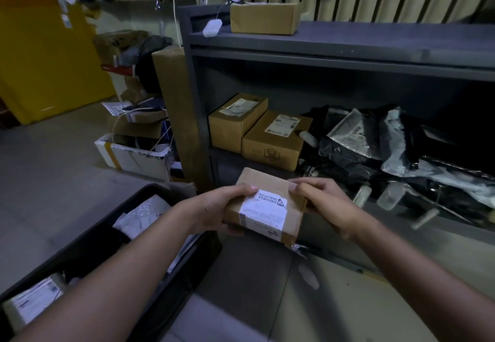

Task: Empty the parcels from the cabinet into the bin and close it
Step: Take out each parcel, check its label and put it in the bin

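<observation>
Both hands, left hand [214, 209] and right hand [325, 205], grip a small cardboard parcel [266, 209] by its opposite edges, fingers curled round it, in front of the cabinet [198, 79] and right of the open bin [88, 237]. Risk: releasing too early could drop it outside the bin; further parcels remain shelved.

The room is dim, and the inside of the cabinet [348, 68] is the darkest part, with deep shadow under its top shelf. The black bags [356, 154] shine a little where light hits the plastic, and the white label [263, 209] on the box [267, 181] is the brightest spot near the middle. The wide lens bends straight lines near the edges and stretches the arms [120, 282], and the small bottles [391, 195] on the right look soft and smeared.
</observation>
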`<state>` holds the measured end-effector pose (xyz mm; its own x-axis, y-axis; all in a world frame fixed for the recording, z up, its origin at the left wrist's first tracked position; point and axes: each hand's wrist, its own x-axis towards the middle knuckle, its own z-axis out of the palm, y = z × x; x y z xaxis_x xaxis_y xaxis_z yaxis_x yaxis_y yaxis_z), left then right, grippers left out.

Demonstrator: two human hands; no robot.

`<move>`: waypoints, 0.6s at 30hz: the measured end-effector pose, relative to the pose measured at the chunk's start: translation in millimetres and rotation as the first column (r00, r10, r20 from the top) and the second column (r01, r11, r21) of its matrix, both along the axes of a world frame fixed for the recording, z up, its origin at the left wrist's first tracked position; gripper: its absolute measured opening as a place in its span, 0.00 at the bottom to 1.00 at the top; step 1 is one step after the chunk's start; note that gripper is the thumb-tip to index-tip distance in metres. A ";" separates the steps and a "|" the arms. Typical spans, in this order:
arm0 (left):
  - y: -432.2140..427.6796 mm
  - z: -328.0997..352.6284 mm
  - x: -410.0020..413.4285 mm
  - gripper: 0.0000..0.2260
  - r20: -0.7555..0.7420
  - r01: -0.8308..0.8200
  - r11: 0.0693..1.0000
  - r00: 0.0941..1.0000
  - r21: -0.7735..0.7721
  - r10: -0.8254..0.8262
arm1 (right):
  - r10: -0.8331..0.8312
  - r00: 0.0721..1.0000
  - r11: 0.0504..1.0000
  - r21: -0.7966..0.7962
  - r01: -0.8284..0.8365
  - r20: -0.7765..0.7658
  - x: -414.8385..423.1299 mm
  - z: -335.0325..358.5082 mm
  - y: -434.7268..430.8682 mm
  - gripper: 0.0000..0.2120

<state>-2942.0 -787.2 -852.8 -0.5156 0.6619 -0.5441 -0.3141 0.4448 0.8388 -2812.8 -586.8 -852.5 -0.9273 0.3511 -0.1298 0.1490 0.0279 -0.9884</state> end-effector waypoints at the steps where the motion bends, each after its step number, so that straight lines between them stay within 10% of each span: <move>1: -0.5 1.3 2.4 0.23 -0.015 0.004 1.000 1.000 -0.004 -0.005 | 0.008 1.000 1.000 -0.001 -0.008 -0.008 1.6 2.2 -0.9 0.06; 11: 4.6 8.3 14.8 0.22 -0.050 -0.149 0.987 0.988 -0.055 0.147 | 0.006 0.994 0.847 0.529 0.055 -0.113 17.1 18.4 -0.8 0.26; 18: 7.7 15.2 10.4 0.24 -0.014 -0.103 0.993 0.995 -0.059 0.102 | 0.170 0.970 0.644 0.725 -0.244 0.175 21.9 9.9 -3.1 0.45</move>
